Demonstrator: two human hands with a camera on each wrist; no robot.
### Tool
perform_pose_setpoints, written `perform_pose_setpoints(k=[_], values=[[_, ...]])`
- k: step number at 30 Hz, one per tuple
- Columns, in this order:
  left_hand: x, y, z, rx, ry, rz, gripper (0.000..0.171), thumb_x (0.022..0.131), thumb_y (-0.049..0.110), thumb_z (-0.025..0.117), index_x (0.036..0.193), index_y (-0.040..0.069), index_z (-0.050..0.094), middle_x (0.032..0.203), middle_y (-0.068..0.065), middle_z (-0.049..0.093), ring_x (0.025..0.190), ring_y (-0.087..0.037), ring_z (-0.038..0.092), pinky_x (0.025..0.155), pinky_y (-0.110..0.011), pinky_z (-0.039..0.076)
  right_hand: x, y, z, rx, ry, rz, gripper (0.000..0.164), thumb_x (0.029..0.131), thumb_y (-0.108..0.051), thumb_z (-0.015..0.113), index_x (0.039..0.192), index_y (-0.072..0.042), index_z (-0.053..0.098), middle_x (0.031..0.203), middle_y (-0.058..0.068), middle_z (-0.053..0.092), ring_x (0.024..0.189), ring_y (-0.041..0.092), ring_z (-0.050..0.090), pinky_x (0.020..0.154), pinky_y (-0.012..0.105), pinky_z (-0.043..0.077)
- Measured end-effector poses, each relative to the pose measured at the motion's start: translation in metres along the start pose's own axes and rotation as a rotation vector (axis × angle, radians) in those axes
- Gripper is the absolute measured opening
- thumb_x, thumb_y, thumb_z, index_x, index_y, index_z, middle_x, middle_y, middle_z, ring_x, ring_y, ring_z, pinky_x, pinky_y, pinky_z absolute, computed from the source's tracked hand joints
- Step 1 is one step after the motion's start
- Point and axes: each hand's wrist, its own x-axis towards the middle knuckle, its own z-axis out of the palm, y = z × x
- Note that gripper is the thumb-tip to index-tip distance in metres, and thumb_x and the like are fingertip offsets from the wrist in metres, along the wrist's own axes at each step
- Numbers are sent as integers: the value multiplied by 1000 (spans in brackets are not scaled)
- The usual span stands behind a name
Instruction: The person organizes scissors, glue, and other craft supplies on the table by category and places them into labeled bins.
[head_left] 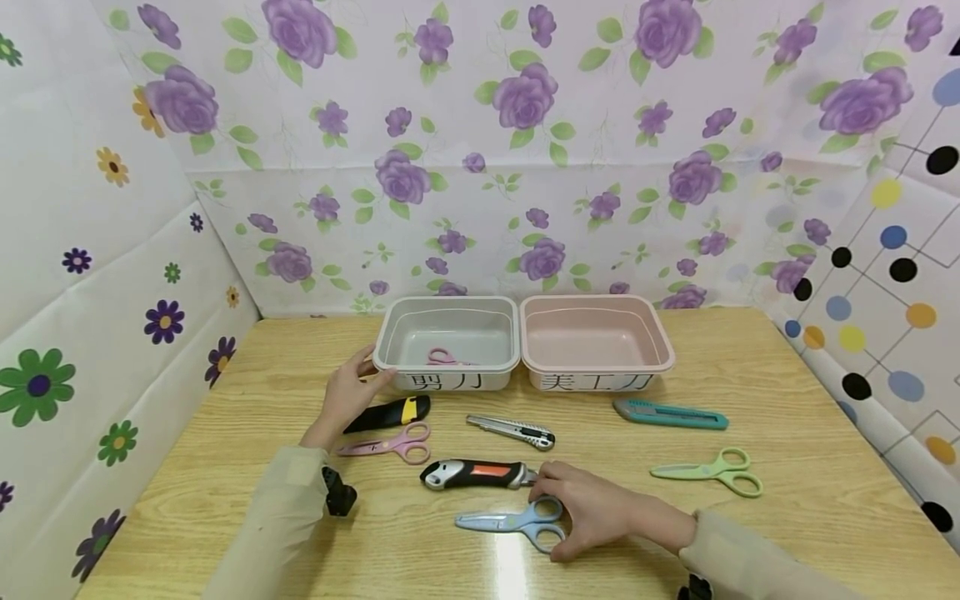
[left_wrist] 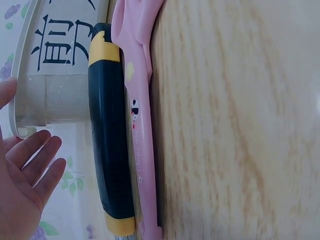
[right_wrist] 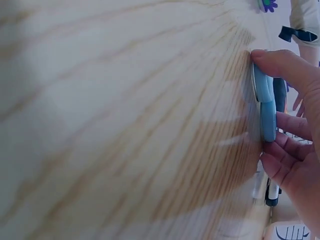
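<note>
My left hand (head_left: 348, 396) is at the front left corner of a grey plastic bin (head_left: 480, 368), its thumb by the rim and its fingers loosely extended along the side. A pair of pink scissors (head_left: 440, 356) lies inside the bin. Below that hand, a black and yellow utility knife (left_wrist: 107, 135) lies beside other pink scissors (left_wrist: 142, 110) on the table. My right hand (head_left: 596, 504) grips the handles of light blue scissors (head_left: 491, 522), thumb on one handle and fingers at the other. Just beyond them is a black and orange utility knife (head_left: 480, 473).
A pink bin (head_left: 600, 367) stands right of the grey one; both carry labels on their fronts. On the wooden table lie a silver box cutter (head_left: 513, 431), a teal box cutter (head_left: 671, 414) and green scissors (head_left: 682, 472). Patterned sheets hang around the table.
</note>
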Motion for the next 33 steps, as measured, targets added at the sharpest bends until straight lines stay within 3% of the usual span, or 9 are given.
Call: perform_pose_setpoints(k=[12,21,33], values=[[2,-1,1,-2,2,-23,62,85,30,64,137,6,40,119,-18,58,109,-32,56,80,-45,49,2,2,-4,-35,48,-62,54,67,-44,76,109,-13,62,103,-7,48,86,2,46,73,15,43],[0,1,0,6,-8,-15,64,85,32,64,137,4,39,118,-19,58,108,-32,56,80,-45,48,6,-1,-12,-145,11,-92,54,67,-45,74,107,-13,61,100,-7,49,82,0,46,71,15,43],[2,0,1,7,-8,-16,64,85,32,64,137,5,39,118,-18,58,108,-32,57,80,-45,49,9,-6,-23,-177,-26,-80,54,67,-39,74,109,-8,60,102,-2,55,75,-2,48,63,13,42]])
